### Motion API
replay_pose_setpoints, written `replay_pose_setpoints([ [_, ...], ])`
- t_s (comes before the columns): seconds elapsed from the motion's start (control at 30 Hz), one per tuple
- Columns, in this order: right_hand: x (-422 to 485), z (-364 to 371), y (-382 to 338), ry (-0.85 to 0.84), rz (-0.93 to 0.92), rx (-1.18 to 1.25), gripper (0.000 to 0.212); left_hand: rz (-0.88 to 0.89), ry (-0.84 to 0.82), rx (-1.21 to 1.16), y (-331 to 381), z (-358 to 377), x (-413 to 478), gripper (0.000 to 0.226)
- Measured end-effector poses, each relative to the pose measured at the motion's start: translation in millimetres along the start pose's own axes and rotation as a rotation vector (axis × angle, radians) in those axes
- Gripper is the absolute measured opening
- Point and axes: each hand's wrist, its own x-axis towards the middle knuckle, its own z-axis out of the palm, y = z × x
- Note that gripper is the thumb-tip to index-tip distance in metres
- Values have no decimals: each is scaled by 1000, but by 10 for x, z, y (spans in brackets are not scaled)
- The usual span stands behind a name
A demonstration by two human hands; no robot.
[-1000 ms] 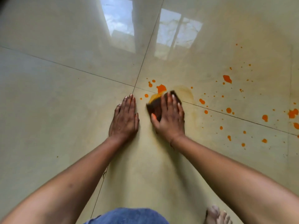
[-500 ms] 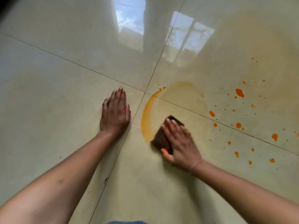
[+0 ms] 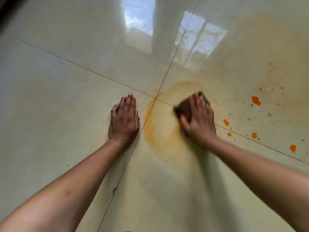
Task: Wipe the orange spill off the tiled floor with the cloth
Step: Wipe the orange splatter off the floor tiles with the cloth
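Observation:
My right hand (image 3: 199, 120) presses a dark brown cloth (image 3: 183, 107) flat onto the glossy cream tiled floor (image 3: 66, 97), just right of where the grout lines cross. The hand is blurred by motion and covers most of the cloth. A pale orange ring-shaped smear (image 3: 160, 131) lies on the tiles between my two hands. Bright orange drops and splashes (image 3: 255, 100) dot the floor to the right of the cloth. My left hand (image 3: 124, 120) rests palm down on the tile left of the smear, fingers together, holding nothing.
Dark grout lines (image 3: 117, 82) cross near the centre of the view. Window light reflects off the floor (image 3: 140, 19) at the top. A tiny orange speck (image 3: 67, 165) sits on the left tile beside my left forearm.
My right hand has slid the cloth away from me and to the right, across the grout line. The thick orange arc has thinned into a pale ring. My left hand stays planted.

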Motion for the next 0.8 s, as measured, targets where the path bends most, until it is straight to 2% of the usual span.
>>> replay_pose_setpoints([
  [0.03,340,-28,-205,5,113,18,80,0,-1,4,-2,10,-1,56],
  [0.07,520,-1,-468,0,137,8,80,-1,3,0,1,20,7,56],
  [0.1,507,106,-698,1,80,4,80,-1,10,-8,1,27,18,55],
  [0.17,-127,342,-927,-14,-176,-6,81,-7,14,-18,-1,11,4,55],
  [0.2,-595,392,-846,-44,-307,-20,82,-8,11,-18,-3,-7,4,55],
  [0.27,-1115,265,-424,-119,-404,-46,84,-6,-7,-8,15,-14,-5,56],
  [0.3,-1036,231,-205,-89,-392,-51,84,-8,-12,-4,25,-13,-7,56],
  [0.33,-780,173,-126,-77,-298,-43,83,-11,-14,-1,16,-10,-7,56],
  [0.4,-23,77,-322,-8,-38,-17,81,-11,-10,1,3,18,-5,57],
  [0.43,254,81,-554,-7,28,1,80,-9,-3,4,-9,37,-3,57],
  [0.47,370,127,-768,-8,30,-1,80,-8,4,-2,-13,46,6,57],
  [0.53,89,300,-969,-11,-123,-19,80,-7,-6,-20,-6,43,10,58],
  [0.6,-595,346,-783,-50,-318,-51,79,-4,-16,-8,-14,4,0,58],
  [0.67,-851,251,-436,-99,-408,-80,80,-3,-35,2,-7,-8,-9,58],
  [0.7,-689,224,-340,-104,-395,-87,80,-6,-42,0,-4,-10,-10,58],
  [0.8,290,107,-645,-43,-127,-59,78,-3,-24,2,-8,4,-4,59],
])
